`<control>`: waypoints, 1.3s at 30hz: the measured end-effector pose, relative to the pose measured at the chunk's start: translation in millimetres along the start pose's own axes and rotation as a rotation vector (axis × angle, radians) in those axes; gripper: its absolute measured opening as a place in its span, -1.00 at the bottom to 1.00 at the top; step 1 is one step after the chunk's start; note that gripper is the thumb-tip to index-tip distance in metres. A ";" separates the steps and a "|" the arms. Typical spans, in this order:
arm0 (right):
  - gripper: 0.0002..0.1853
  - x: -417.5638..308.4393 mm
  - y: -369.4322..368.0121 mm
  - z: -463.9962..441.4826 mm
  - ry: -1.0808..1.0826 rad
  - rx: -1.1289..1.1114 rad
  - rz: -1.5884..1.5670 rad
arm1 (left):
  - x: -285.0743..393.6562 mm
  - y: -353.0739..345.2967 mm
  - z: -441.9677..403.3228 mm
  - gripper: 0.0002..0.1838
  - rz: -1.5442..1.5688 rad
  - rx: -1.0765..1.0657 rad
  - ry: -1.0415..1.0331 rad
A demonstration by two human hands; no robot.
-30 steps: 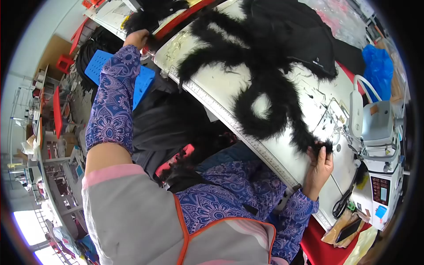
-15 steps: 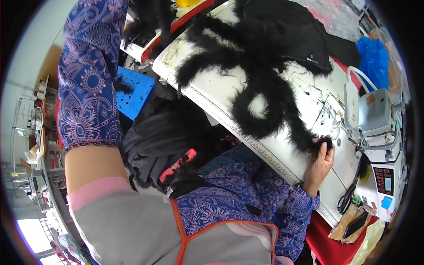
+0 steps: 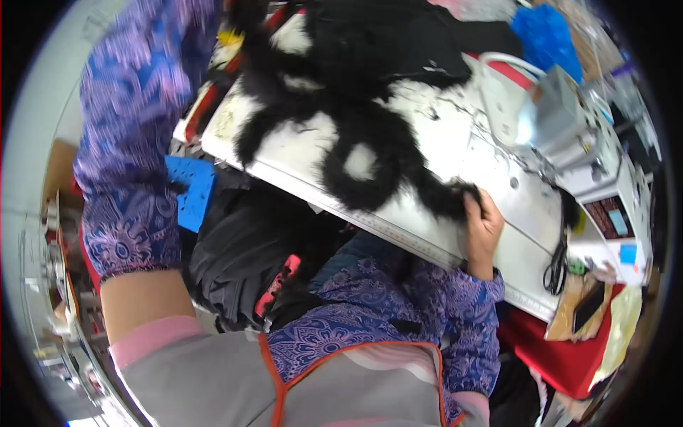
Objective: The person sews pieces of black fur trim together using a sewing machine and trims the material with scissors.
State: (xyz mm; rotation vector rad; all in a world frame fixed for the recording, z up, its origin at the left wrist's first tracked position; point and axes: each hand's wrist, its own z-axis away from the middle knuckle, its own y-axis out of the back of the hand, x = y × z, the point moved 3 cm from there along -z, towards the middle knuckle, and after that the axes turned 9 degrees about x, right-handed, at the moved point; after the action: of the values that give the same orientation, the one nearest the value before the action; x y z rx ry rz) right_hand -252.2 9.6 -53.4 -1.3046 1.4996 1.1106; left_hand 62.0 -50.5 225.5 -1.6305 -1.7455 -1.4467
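A long strip of black fur trim (image 3: 409, 146) lies in loops across the white sewing table. Its near end is pinched in the fingers of my right hand (image 3: 484, 226), just above the table's front edge. My left arm, in a blue paisley sleeve, reaches up past the top left of the view, and its hand is out of sight. More dark fur hangs near the top edge beside that sleeve. Behind the looped trim is a black garment (image 3: 398, 39), which seems to lie against the fur; whether they are joined I cannot tell.
A sewing machine (image 3: 565, 117) with a control panel stands at the right. Scissors (image 3: 555, 274) and a dark phone-like object (image 3: 589, 307) lie near the right corner. A ruler strip (image 3: 398, 238) runs along the front edge. Dark cloth (image 3: 242, 242) and a blue board (image 3: 191, 188) are at the left.
The view has shifted, so the table and machine appear further left and higher or turned. My right hand still grips the fur end. Dark fur beside the left sleeve has shifted at the top edge.
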 end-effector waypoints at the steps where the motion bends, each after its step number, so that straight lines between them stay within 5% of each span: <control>1: -0.83 -0.1 -0.9 -0.6 0.006 -0.006 0.025 | -23.1 -20.8 9.2 -0.69 -0.101 -0.103 0.023; 5: -0.82 -0.5 -1.8 0.1 -0.030 0.028 -0.119 | -124.4 -56.7 47.0 -0.54 -0.564 -0.460 0.062; 9: -0.81 -0.1 -3.6 -1.1 -0.015 0.031 -0.088 | -171.1 -73.0 56.3 -0.58 -0.793 -0.462 0.094; 11: -0.81 1.6 -6.4 -1.6 0.005 -0.007 -0.071 | -163.1 -94.8 49.8 -0.64 -0.873 -0.091 -0.309; 17: -0.83 -7.2 -16.0 -2.9 0.106 -0.088 0.041 | -208.7 -208.8 -38.7 -0.67 -0.493 0.283 -0.165; 19: -0.83 -5.0 -17.4 -3.8 0.144 -0.110 0.002 | -239.0 -233.9 -70.2 -0.67 -0.443 0.290 -0.071; 22: -0.82 -8.7 -16.5 -3.4 0.148 -0.114 0.063 | -261.1 -266.5 -82.2 -0.68 -0.470 0.279 -0.230; 25: -0.82 -9.9 -15.7 -3.5 0.144 -0.062 0.053 | -286.1 -271.9 -95.1 -0.68 -0.495 0.085 -0.084; 27: -0.84 -17.2 -10.6 -2.9 0.388 -0.012 0.315 | -257.8 -253.9 -73.6 -0.69 -0.546 0.072 -0.109; 31: -0.83 -5.8 -1.3 -3.2 0.122 0.036 0.081 | -243.7 -206.3 -21.7 -0.78 -0.461 0.081 -0.277; 37: -0.79 -6.3 -8.6 -5.6 0.102 0.014 0.133 | -162.1 -197.1 33.6 -0.80 -0.654 0.025 -0.388; 39: -0.67 2.1 -11.9 -5.6 -0.146 0.113 -0.037 | -159.5 -209.7 43.2 -0.79 -0.578 -0.056 -0.255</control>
State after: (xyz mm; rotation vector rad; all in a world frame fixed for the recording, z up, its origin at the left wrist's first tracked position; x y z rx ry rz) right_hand -240.8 2.9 -55.1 -1.1446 1.4043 1.0586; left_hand -63.1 -61.2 -10.2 -1.4506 -2.4924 -1.5794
